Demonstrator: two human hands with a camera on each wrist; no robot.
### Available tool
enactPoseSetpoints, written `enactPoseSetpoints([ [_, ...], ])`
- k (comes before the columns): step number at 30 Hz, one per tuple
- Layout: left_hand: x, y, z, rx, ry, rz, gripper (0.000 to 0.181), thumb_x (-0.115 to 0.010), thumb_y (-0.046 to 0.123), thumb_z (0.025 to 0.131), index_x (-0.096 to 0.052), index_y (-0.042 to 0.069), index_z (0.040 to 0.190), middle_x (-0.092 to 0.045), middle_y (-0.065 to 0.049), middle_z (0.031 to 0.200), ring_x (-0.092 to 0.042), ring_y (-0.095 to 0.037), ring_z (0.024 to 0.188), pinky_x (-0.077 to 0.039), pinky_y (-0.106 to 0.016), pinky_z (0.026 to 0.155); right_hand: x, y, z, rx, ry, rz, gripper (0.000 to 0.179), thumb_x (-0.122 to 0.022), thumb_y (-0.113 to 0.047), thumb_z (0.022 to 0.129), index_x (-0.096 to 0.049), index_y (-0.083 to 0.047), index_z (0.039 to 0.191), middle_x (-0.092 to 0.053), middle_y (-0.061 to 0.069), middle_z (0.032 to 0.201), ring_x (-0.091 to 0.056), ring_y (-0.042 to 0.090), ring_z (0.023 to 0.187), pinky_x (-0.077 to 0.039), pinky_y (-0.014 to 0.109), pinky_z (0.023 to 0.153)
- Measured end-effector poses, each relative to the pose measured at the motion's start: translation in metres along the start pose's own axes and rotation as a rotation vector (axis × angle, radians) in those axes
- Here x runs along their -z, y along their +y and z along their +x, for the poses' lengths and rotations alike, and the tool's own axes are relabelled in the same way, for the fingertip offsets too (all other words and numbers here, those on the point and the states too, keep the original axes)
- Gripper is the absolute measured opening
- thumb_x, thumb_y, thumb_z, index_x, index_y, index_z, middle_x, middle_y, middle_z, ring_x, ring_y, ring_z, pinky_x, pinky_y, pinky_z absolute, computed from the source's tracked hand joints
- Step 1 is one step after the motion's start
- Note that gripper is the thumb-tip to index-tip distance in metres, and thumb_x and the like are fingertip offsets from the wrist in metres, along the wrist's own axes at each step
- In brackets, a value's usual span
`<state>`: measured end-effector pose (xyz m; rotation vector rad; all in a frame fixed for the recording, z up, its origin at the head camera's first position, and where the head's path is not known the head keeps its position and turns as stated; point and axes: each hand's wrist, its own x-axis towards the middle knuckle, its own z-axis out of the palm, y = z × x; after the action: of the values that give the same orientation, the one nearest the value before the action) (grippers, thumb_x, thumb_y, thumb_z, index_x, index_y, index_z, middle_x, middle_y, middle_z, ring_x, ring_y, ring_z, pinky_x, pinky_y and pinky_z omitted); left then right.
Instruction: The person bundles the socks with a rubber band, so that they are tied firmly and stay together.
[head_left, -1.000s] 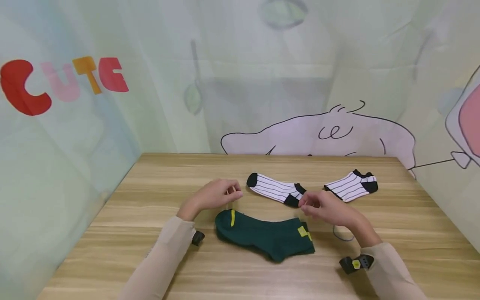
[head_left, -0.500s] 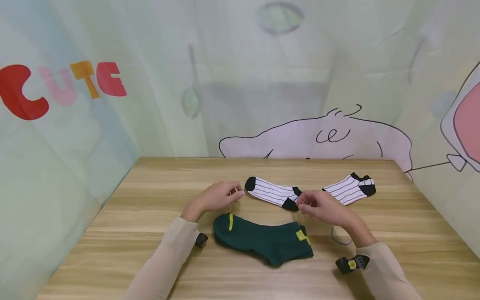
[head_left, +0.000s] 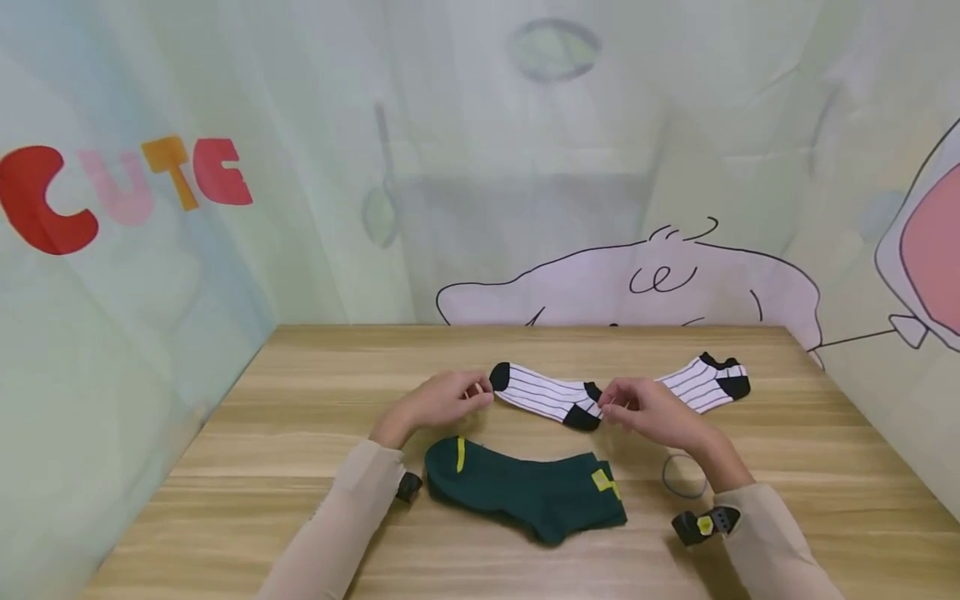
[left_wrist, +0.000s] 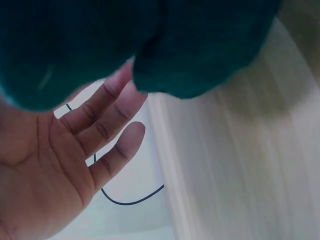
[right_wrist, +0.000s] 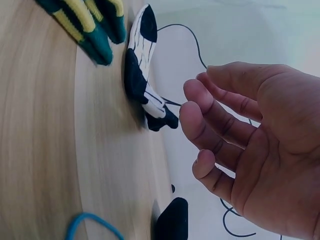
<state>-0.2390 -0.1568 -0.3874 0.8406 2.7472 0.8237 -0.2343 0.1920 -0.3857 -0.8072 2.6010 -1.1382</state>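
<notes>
A white sock (head_left: 536, 392) with thin dark stripes and black toe, heel and cuff lies flat mid-table, toe to the left. At its toe is my left hand (head_left: 444, 400), fingers loosely bent; whether they touch the fabric I cannot tell. Over the cuff end hovers my right hand (head_left: 651, 410); in the right wrist view its loosely curled fingers (right_wrist: 192, 119) hold nothing. A matching striped sock (head_left: 697, 387) lies farther right, partly behind that hand. Nearer me is a stacked pair of dark green socks (head_left: 525, 492) with yellow marks, filling the top of the left wrist view.
A thin blue-grey loop (head_left: 663, 479) lies on the wooden table (head_left: 247, 475) beneath the right forearm. Each wrist wears a small black device, such as the right one (head_left: 705, 525). A printed curtain (head_left: 337, 208) hangs behind the table and along its sides.
My left hand has moved slightly right, up to the striped sock's toe. The right hand stays near the cuff. The whole head view has shifted a little, and the socks lie as before.
</notes>
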Motion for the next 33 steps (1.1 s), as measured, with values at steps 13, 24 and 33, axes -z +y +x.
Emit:
enactPoseSetpoints([
  [13,-0.003,-0.002,0.006,0.035,-0.030,-0.060,0.032,-0.058,0.019,0.102,-0.056,0.011,0.133,-0.067,-0.017,0.119,-0.066,-0.029,0.103,-0.050,-0.048,0.092,0.002,0.016,0.007,-0.006,0.066,-0.031,0.014,-0.065,-0.010,0.096,-0.066,0.000,0.105,-0.067,0.006,0.086,-0.060,0.018,0.073,-0.051,0.029,0.062],
  [24,-0.005,-0.010,0.009,0.046,-0.046,-0.036,0.038,-0.060,0.020,0.102,-0.055,0.015,0.139,-0.065,-0.015,0.126,-0.064,-0.030,0.111,-0.048,-0.048,0.098,-0.003,0.023,0.012,-0.073,0.107,-0.055,0.015,-0.066,-0.011,0.094,-0.065,-0.004,0.108,-0.067,0.007,0.091,-0.060,0.018,0.076,-0.050,0.034,0.067],
  [33,-0.005,-0.011,0.013,0.042,-0.054,-0.010,0.042,-0.060,0.021,0.101,-0.054,0.013,0.142,-0.065,-0.012,0.127,-0.062,-0.025,0.112,-0.048,-0.045,0.097,-0.008,0.029,0.018,-0.033,0.100,-0.072,0.018,-0.067,-0.010,0.094,-0.064,-0.007,0.112,-0.067,0.010,0.099,-0.058,0.017,0.074,-0.048,0.035,0.070],
])
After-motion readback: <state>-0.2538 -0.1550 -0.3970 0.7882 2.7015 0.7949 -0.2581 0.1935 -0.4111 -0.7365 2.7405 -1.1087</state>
